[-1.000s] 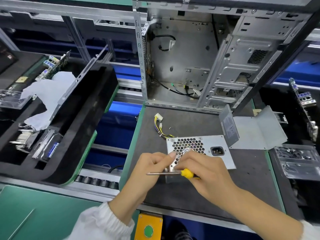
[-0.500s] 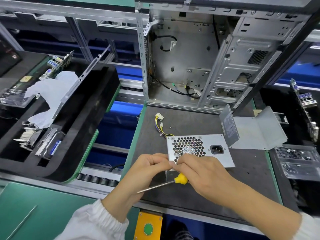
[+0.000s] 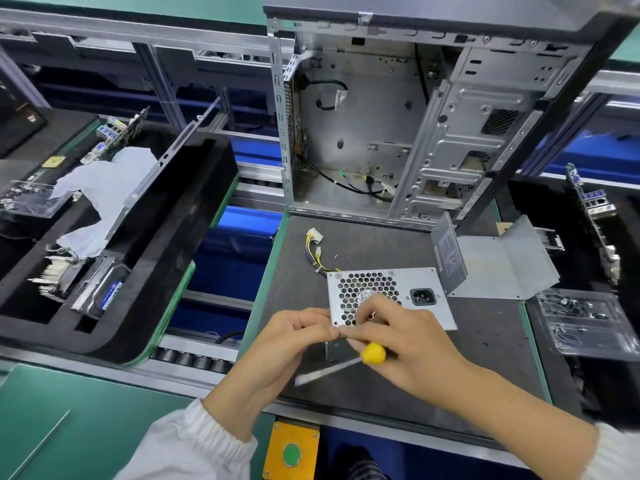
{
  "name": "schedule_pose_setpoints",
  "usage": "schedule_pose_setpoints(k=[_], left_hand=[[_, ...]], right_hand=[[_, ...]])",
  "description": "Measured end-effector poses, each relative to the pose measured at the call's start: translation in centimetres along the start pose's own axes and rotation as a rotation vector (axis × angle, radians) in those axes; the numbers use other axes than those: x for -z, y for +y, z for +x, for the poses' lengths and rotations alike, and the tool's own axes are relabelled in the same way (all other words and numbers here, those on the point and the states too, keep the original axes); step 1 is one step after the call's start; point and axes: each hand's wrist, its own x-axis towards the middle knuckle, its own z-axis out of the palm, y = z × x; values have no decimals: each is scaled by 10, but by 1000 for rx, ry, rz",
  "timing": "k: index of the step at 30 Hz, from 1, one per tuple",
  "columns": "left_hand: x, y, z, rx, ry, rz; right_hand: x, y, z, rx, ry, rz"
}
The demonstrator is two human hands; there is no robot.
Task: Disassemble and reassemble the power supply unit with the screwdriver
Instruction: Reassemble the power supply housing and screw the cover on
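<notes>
The silver power supply unit (image 3: 408,289) stands on the dark mat (image 3: 301,299), its honeycomb fan grille and black power socket facing me. My right hand (image 3: 412,344) grips the yellow-handled screwdriver (image 3: 372,353), whose shaft slants down to the left, blurred. My left hand (image 3: 294,341) has its fingertips pinched together against my right fingertips at the unit's lower left corner; what they pinch is too small to tell. Yellow and black cables with white connectors (image 3: 315,244) trail from behind the unit. A removed grey cover panel (image 3: 491,268) lies to the right.
An open computer case (image 3: 398,133) stands at the back of the mat. A black foam tray (image 3: 138,237) on the left holds boards, a drive and white cloth. A clear plastic tray (image 3: 585,323) with small parts sits at right. A tiny screw (image 3: 336,257) lies near the cables.
The screwdriver shaft has swung from level to pointing down-left. Both hands have shifted slightly up, fingertips meeting at the unit's lower left corner.
</notes>
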Motion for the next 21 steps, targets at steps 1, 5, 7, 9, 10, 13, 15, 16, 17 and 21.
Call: schedule_pose_setpoints(k=[1, 5, 7, 9, 10, 13, 15, 16, 17, 21], left_hand=[[0, 0, 0, 4, 0, 10], [-1, 1, 1, -5, 10, 30], [-2, 1, 0, -8, 27, 44], [-3, 0, 1, -14, 51, 51], [-4, 0, 1, -21, 56, 56], [-5, 1, 1, -37, 52, 47], [-4, 0, 0, -40, 44, 36], [-4, 0, 0, -42, 40, 33], [-4, -1, 0, -43, 36, 30], [-6, -3, 1, -57, 42, 21]], right_hand=[[3, -1, 2, -89, -4, 109], [12, 2, 15, -392, -70, 449], [19, 2, 24, -491, -155, 503], [28, 2, 31, -537, -248, 522], [35, 1, 34, -552, -304, 548], [63, 2, 36, -509, -459, 379], [86, 2, 34, -428, -507, 147], [97, 0, 33, -375, -531, 39], [105, -4, 33, -309, -553, -78], [124, -21, 40, -77, -522, -422]])
